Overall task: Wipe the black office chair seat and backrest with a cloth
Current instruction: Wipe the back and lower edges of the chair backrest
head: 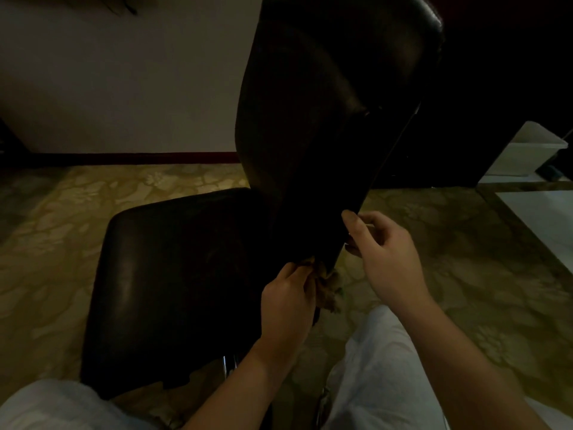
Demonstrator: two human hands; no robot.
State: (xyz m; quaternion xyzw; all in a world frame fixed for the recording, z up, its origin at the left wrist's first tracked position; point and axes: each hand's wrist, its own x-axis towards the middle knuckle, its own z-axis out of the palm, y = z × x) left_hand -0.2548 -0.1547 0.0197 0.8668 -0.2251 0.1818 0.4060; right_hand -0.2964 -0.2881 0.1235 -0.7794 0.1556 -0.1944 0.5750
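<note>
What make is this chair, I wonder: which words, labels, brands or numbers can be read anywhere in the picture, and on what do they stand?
None: no text can be read anywhere in this picture.
The backrest, the seat and the cloth gripped by the left hand show no label or lettering, though the picture is dark.
The white box at the right shows no print either.

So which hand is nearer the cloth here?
Left. The left hand grips the cloth at the bottom corner of the backrest; the right hand pinches the backrest edge just above and right of the cloth, not touching it.
</note>
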